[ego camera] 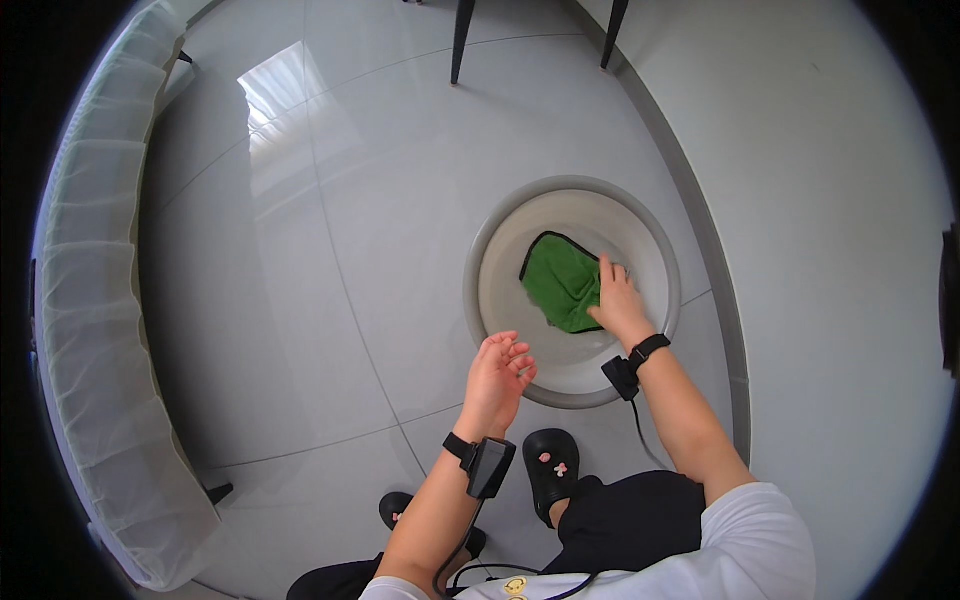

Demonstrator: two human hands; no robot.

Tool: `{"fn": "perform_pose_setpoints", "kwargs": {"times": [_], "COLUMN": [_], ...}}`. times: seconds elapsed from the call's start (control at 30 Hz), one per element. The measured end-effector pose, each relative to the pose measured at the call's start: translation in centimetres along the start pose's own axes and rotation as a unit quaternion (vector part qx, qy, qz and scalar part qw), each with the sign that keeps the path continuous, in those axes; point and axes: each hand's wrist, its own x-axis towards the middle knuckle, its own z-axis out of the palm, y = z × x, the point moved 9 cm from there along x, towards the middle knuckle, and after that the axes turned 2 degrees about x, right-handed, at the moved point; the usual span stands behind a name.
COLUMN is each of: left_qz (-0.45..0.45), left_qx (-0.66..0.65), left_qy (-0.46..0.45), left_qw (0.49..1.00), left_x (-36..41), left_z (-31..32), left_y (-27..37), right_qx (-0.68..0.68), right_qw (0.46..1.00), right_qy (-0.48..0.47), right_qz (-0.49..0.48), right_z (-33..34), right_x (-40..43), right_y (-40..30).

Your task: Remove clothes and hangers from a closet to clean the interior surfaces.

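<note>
A round basin (491,322) with a grey rim and a pale inside stands on the floor before me. In it lies a green cloth (559,281) with black edging, creased near its right side; what looks like clear water surrounds it. My right hand (621,304) reaches over the basin's right side, its thumb and fingers spread at the cloth's right edge. Whether it grips the cloth is hidden under the palm. My left hand (501,375) hovers at the basin's near left rim, palm turned inward, fingers loosely curled and holding nothing.
Black wrist straps with small devices (491,469) and cables (641,431) are on both forearms. A white wall with grey skirting (720,300) runs close on the right. Dark furniture legs (461,45) stand ahead. Furniture with a sheer ruffled cover (105,315) lines the left.
</note>
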Motion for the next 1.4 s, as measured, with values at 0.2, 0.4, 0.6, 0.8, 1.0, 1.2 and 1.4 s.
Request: {"fn": "perform_pose_setpoints", "kwargs": {"times": [0.2, 0.4, 0.6, 0.8, 1.0, 1.2, 1.4], "left_qz": [-0.039, -0.059, -0.044, 0.035, 0.02, 0.002, -0.001], "left_qx": [-0.019, 0.003, -0.052, -0.064, 0.013, -0.044, -0.047], "left_qy": [0.015, 0.036, 0.065, 0.068, -0.043, -0.012, 0.027], "left_qw": [0.999, 0.998, 0.996, 0.995, 0.999, 0.999, 0.999], "left_x": [2.2, 4.5, 8.4, 9.0, 6.0, 7.0, 7.8], "left_z": [2.1, 3.3, 3.6, 3.2, 8.0, 6.9, 4.8], "left_y": [-2.7, -4.0, -4.6, -5.2, -5.4, -4.6, -3.7], "right_qx": [-0.127, 0.249, 0.709, 0.717, 0.678, 0.733, 0.643], "right_qw": [0.99, 0.964, 0.677, 0.659, 0.706, 0.644, 0.749], "right_qy": [-0.054, -0.091, -0.189, -0.1, -0.061, -0.126, -0.149], "right_qz": [0.003, -0.003, 0.057, 0.205, 0.195, 0.18, 0.052], "right_z": [4.3, 2.5, -0.2, 3.4, 6.4, 5.8, 3.8], "right_x": [1.2, 0.4, -4.0, -3.5, -2.5, -5.2, -5.7], "right_y": [5.8, 2.5, -4.9, -3.2, -2.5, -5.9, -8.8]}}
